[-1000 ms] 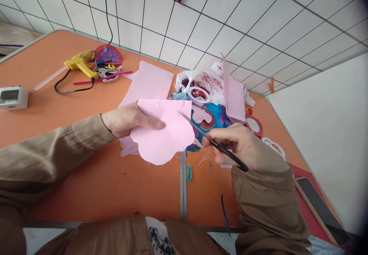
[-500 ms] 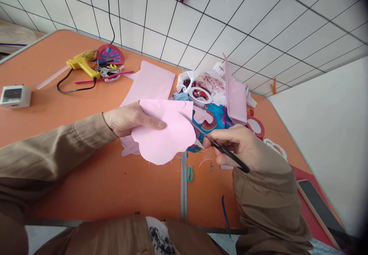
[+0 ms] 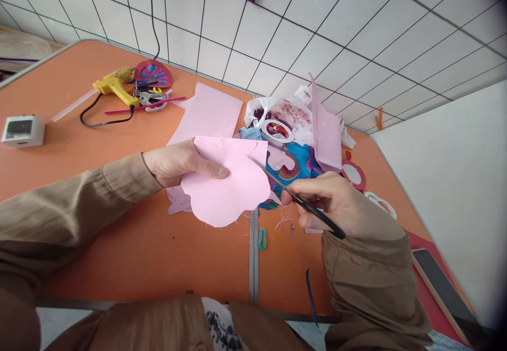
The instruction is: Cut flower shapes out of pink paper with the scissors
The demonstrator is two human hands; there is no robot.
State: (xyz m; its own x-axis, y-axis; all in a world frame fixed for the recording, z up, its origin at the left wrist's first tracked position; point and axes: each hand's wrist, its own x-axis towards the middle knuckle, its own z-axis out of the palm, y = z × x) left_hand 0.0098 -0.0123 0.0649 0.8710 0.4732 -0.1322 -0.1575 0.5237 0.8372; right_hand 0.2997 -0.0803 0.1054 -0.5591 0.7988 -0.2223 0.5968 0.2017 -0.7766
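Note:
My left hand (image 3: 184, 162) grips a pink sheet (image 3: 225, 192), like craft foam or paper, by its left side, thumb on top. The sheet's lower edge is cut in rounded scallops, and its top edge is straight with a small slit or crease near the right. My right hand (image 3: 336, 203) is closed around black-handled scissors (image 3: 312, 211). Their blades point up and left and lie at the sheet's right part, tip on the pink surface. Behind the sheet, a pink offcut (image 3: 282, 158) rests on blue patterned cloth (image 3: 301, 155).
A yellow glue gun (image 3: 116, 88) lies at the back left, near a white charger (image 3: 24, 131). A larger pink sheet (image 3: 212, 111) and a white plastic bag (image 3: 295, 116) are behind my hands. A green hair clip (image 3: 262, 239) and a phone (image 3: 443, 293) lie nearer me.
Hands, pink sheet and scissors keep nearly the same pose. The whole view has shifted very slightly.

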